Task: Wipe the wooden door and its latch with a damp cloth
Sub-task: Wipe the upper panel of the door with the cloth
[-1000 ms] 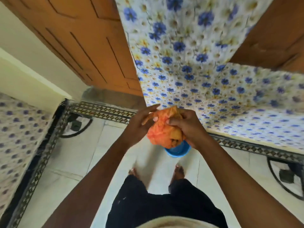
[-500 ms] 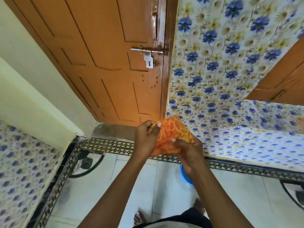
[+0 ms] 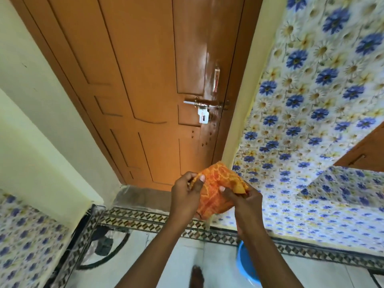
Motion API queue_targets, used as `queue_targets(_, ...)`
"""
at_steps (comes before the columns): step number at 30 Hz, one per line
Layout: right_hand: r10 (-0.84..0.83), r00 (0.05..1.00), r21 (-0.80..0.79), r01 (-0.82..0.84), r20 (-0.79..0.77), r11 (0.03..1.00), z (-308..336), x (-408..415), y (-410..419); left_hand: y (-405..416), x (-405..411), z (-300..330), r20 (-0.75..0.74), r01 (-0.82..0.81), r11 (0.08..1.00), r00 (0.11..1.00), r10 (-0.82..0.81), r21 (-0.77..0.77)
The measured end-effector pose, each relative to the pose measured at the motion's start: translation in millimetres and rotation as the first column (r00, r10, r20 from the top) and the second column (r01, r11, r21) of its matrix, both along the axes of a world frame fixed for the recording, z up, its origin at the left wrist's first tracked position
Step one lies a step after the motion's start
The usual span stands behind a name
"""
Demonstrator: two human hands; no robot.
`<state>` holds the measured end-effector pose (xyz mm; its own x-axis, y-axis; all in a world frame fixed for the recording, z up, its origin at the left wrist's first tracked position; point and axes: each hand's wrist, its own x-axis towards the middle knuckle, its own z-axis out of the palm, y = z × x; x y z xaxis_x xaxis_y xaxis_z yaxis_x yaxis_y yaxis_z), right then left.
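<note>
Both hands pinch the bunched cloth below the door: left hand at its edge, right hand underneath. Soft and limp, it likely handles best wadded in one palm.

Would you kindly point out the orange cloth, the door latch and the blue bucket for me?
orange cloth (image 3: 216, 188): head view, on the bunched middle between the hands.
door latch (image 3: 204, 103): head view, on the metal bolt bar.
blue bucket (image 3: 244, 265): head view, on its rim beside the right forearm.

Blue-flowered wall tiles, pale floor, patterned border
</note>
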<state>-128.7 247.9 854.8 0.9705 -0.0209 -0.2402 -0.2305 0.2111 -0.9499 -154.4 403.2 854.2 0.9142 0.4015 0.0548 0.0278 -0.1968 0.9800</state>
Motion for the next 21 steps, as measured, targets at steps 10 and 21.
queue_targets(10, 0.127, 0.975, -0.022, -0.125, 0.181, 0.992, 25.3, 107.5, 59.5, 65.2, 103.1, 22.7, 0.057, -0.006, 1.000, 0.998, 0.008, -0.024)
queue_targets(21, -0.152, 0.983, 0.089, 0.143, 0.107, 0.986, 71.3, 209.4, 118.3, 133.9, 237.9, 74.5, 0.258, 0.139, 0.972, 0.948, -0.186, 0.188)
